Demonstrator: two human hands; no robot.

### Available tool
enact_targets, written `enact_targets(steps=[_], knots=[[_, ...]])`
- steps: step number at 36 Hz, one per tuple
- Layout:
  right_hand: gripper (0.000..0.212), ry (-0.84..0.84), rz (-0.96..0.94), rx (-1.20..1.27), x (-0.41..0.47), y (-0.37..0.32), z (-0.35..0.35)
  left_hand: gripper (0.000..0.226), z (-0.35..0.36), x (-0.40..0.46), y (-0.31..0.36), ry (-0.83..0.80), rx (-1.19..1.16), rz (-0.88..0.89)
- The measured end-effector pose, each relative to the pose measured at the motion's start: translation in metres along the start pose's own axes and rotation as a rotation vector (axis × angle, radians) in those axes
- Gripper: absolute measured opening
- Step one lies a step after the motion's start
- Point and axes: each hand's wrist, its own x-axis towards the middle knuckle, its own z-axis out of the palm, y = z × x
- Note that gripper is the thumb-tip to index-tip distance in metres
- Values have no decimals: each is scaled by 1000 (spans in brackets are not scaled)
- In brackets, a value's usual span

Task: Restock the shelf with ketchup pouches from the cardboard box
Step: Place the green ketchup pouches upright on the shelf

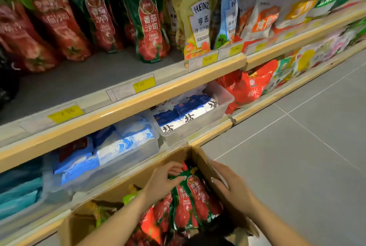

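Note:
An open cardboard box stands on the floor against the lower shelf, with several red-and-green ketchup pouches standing inside it. My left hand reaches into the box and grips the tops of the upper pouches, thumb laid across the green top. My right hand rests against the box's right wall, fingers fairly straight. On the upper shelf more ketchup pouches stand in rows at the back, with bare grey shelf in front of them.
Yellow Heinz pouches and other sauce packs stand right of the ketchup. Below, clear bins hold blue and white salt bags. Yellow price tags line the shelf edge. Grey tiled floor lies to the right.

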Motion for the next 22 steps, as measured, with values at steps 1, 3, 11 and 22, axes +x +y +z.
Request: enact_targets(steps=[1, 3, 11, 22], knots=[[46, -14, -1, -4, -2, 3, 8, 33, 5, 3, -7, -23, 36, -12], [47, -15, 9, 30, -5, 8, 20, 39, 15, 9, -20, -55, 84, -22], [45, 1, 24, 111, -1, 12, 29, 58, 41, 27, -45, 25, 164, -80], [44, 2, 35, 160, -2, 12, 31, 59, 53, 41, -48, 45, 296, 30]])
